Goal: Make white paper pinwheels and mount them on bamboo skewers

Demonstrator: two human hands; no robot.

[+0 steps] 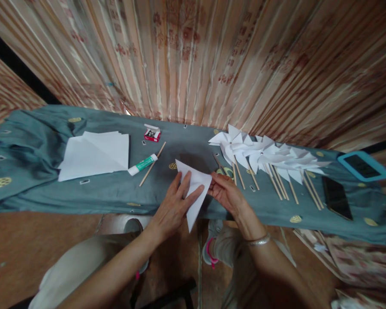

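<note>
Here, the left hand [172, 206] spreads over smooth, triangular folded paper [199, 177].

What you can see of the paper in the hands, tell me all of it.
The paper is plain white, smooth and thin-looking, apparently folded into a rough triangle with pointed corners. One corner points away from the person and to the left; another points down toward the person, past the near edge of the blue-grey cloth. The left hand spreads its fingers over its face, while the right hand grips the right corner. Whether it touches the cloth is unclear.
</note>
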